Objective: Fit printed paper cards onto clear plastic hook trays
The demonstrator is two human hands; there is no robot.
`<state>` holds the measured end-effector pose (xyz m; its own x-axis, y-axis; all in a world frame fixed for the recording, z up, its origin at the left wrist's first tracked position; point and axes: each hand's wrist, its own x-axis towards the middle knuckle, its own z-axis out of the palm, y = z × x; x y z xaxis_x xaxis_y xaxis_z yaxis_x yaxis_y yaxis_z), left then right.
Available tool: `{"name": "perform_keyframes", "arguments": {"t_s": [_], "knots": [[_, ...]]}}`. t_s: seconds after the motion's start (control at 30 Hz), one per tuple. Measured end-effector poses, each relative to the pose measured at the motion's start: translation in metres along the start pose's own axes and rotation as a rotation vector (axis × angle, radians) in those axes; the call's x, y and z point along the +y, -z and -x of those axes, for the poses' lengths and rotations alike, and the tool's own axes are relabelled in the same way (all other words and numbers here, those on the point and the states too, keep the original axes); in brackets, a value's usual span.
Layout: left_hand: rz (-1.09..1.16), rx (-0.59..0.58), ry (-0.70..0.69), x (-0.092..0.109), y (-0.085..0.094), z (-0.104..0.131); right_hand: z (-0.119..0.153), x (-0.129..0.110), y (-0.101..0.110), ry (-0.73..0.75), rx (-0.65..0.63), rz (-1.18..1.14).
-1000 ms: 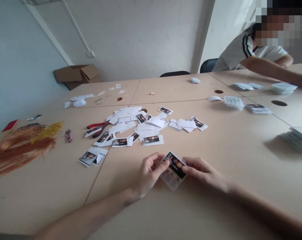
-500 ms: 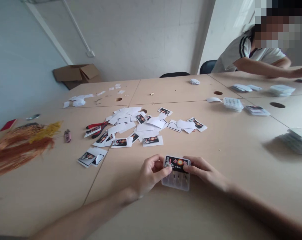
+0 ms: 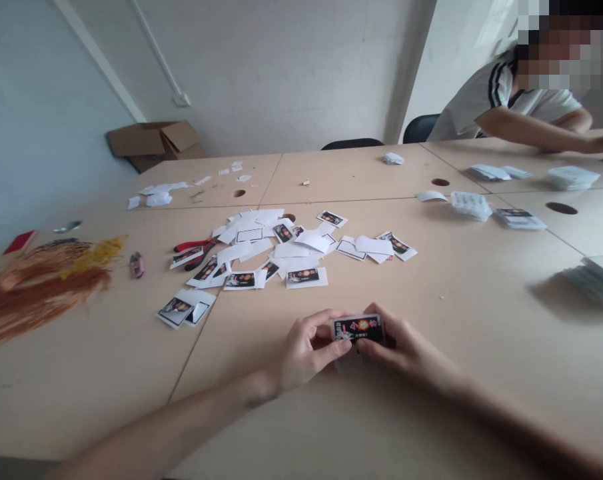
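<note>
Between my hands is a small clear plastic case point(image 3: 348, 363) with a black printed label point(image 3: 358, 327) across its upper part. My left hand point(image 3: 314, 347) grips the case from the left, thumb pressed on the label's lower edge. From the right, my right hand point(image 3: 396, 340) holds it too, its thumb beside the left one. The fingers behind the case are hidden, and its lower part is mostly covered. Beyond my hands lies a loose pile of white papers and printed labels point(image 3: 306, 277).
Red-handled pliers point(image 3: 188, 247) lie by the pile. Orange and yellow strands point(image 3: 46, 280) and a pink clipper point(image 3: 137, 265) are at left. Stacks of clear cases point(image 3: 596, 280) stand at right. Another person point(image 3: 506, 100) sits across the table; a cardboard box point(image 3: 154, 143) is behind.
The case has tilted, so its lower part shows less. My right hand has come in closer, its thumb moving left and down along the label. The view has shifted slightly.
</note>
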<state>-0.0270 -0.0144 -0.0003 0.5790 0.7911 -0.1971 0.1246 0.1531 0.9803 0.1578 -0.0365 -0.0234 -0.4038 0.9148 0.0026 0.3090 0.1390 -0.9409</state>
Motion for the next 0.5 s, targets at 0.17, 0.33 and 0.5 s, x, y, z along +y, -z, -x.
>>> {"name": "perform_keyframes", "arguments": {"t_s": [0.17, 0.33, 0.5], "knots": [[-0.028, -0.056, -0.009, 0.0005, 0.0000, 0.0025, 0.0019, -0.0029, -0.0008, -0.024, -0.014, -0.026], [-0.047, -0.057, 0.009, 0.0043, -0.0001, 0.0036, 0.0023, -0.0045, 0.0008, -0.026, -0.048, -0.078], [0.021, -0.077, 0.064, 0.0067, 0.0010, 0.0025, 0.0009, -0.0011, -0.0008, -0.062, -0.046, -0.241]]}}
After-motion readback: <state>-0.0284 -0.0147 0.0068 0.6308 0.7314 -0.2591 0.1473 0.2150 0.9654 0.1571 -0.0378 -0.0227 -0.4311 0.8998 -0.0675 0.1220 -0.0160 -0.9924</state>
